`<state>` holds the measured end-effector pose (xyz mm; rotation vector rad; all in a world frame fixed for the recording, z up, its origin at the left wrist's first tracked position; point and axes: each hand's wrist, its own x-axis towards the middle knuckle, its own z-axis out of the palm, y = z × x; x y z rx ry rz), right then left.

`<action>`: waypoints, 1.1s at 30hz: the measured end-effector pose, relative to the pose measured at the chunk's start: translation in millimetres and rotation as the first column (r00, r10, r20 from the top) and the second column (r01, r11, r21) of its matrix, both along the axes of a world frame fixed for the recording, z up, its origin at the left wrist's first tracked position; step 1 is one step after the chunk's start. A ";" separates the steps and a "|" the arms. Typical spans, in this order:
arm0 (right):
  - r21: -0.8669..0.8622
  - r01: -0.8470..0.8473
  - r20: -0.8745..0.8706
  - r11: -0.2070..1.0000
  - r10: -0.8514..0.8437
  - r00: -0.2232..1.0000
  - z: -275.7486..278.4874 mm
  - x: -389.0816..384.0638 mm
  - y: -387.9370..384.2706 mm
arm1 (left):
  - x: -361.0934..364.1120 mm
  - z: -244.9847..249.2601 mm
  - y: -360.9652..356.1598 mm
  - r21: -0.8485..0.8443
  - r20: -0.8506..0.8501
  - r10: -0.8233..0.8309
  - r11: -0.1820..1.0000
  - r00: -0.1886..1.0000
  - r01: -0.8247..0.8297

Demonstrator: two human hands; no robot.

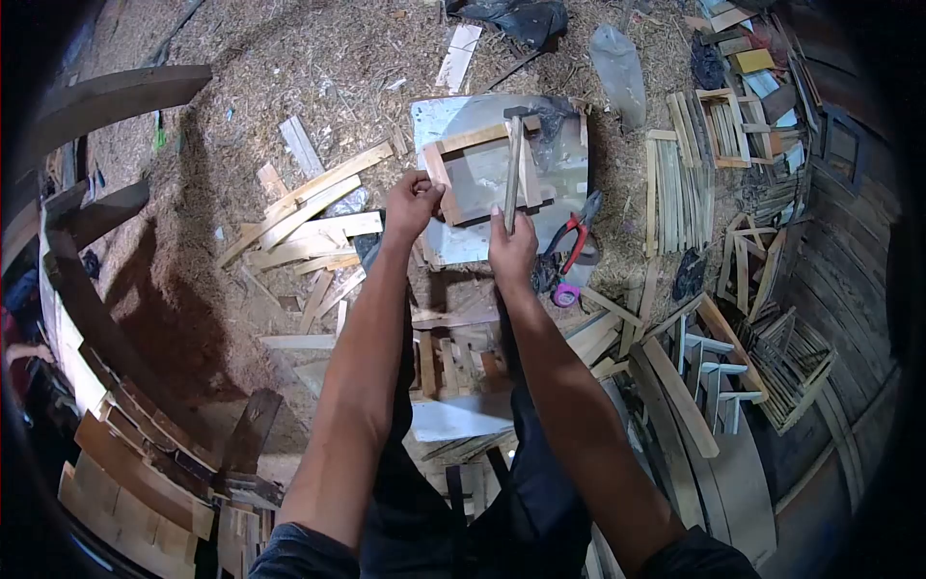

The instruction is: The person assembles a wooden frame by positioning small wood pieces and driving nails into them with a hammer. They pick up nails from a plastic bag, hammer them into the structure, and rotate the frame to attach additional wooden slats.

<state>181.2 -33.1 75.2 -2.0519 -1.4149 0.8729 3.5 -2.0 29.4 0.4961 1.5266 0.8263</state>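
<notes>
My right hand (513, 249) is closed around the handle of a hammer (514, 169), whose head points away from me over a small wooden frame (444, 181). This frame lies on a pale, worn work surface (429, 124) in front of me. At its left side, my left hand (415, 206) has its fingers pinched together close to the wood. Whatever they hold, if anything, is too small to make out. To the right of the hammer, pliers (577, 234) with red and black handles rest at the surface's edge, near a pink tape measure (565, 295).
Loose wood strips (309, 207) lie on the shavings-covered floor (318, 58) at left. Stacked slats (680, 193) and wooden frames (723, 125) stand at right by a plank wall (839, 261). A clear plastic bag (617, 72) lies beyond the work surface. Another person's hand (34, 353) shows at far left.
</notes>
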 end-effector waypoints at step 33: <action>0.255 0.019 -0.137 0.967 0.017 0.990 3.1 -27.6 -129.9 | 5.2 -10.0 -88.1 0.112 -0.817 -0.206 0.859 0.538 0.499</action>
